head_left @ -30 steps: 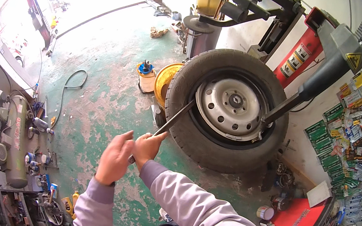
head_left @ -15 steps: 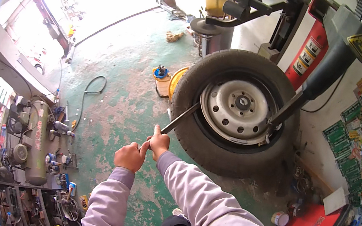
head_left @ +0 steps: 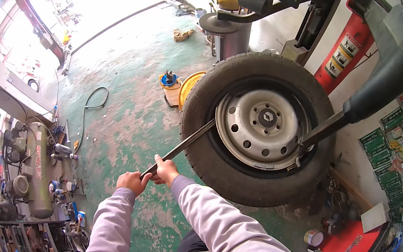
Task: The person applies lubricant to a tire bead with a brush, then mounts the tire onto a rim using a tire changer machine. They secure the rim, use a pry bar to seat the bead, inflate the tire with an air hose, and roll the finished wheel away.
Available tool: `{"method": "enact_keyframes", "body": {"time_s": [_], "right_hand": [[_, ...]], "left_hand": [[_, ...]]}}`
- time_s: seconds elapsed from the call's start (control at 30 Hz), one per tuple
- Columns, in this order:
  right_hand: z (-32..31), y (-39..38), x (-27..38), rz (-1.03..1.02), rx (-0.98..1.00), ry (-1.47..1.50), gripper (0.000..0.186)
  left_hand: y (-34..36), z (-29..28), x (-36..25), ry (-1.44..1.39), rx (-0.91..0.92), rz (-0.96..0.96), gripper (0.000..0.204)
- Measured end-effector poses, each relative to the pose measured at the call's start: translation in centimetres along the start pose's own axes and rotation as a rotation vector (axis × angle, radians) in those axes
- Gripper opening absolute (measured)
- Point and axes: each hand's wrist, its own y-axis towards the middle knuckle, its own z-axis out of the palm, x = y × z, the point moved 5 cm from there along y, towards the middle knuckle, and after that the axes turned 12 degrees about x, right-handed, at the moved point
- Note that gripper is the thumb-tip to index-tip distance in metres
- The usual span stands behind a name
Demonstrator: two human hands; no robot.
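Tire lever (head_left: 186,142) slants from near left to far right, its far tip between steel wheel (head_left: 258,136) and tire (head_left: 216,165); left hand (head_left: 133,182) grips the near end, right hand (head_left: 167,170), closer to the wheel, wraps just beyond.

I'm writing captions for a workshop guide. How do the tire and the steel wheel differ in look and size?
Colour: the tire is dark, while the steel wheel is silvery and stained.
Size: the tire is larger and surrounds the smaller steel wheel.
Surface: the steel wheel has round holes around its centre cap; the tire's sidewall shows none.
Both are round.
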Motion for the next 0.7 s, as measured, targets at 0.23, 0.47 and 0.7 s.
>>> {"method": "enact_keyframes", "body": {"time_s": [0.23, 0.47, 0.7], "right_hand": [[-2.4, -2.7, -0.2, -0.175, -0.018, -0.406, 0.061], [-23.1, -34.2, 4.8, -1.009, -1.854, -0.988, 0.029], [-39.0, -37.3, 2.0, -0.147, -1.835, -0.382, 0.080]], "left_hand": [[1.8, 1.9, 1.3, -0.084, -0.021, 0.082, 0.062], [2.9, 3.2, 2.0, -0.126, -0.004, 0.143, 0.059], [2.6, 4.0, 2.4, -0.186, -0.020, 0.146, 0.052]]}}
